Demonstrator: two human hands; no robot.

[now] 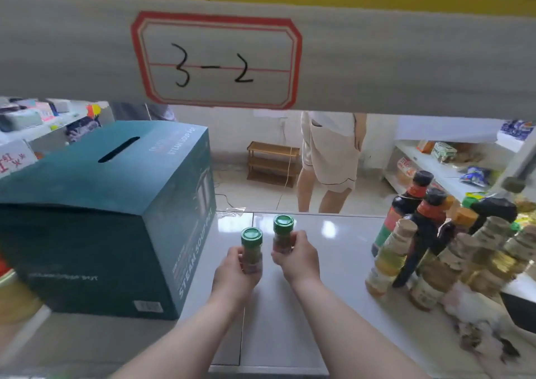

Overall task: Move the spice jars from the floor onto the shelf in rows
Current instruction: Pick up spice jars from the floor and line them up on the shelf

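Two small spice jars with green lids stand upright over the white shelf (333, 262), side by side near its middle. My left hand (232, 274) is wrapped around the nearer, left jar (251, 251). The right jar (282, 235) sits a little farther back, gripped by my right hand (298, 258). I cannot tell whether the jars' bases touch the shelf, since my fingers hide them. Both forearms reach in from the bottom edge.
A large teal box (110, 219) fills the shelf's left side, close to my left hand. Several sauce and oil bottles (420, 242) crowd the right side. The upper shelf's edge with a label reading 3-2 (216, 59) hangs overhead. A person (330, 158) stands beyond the shelf.
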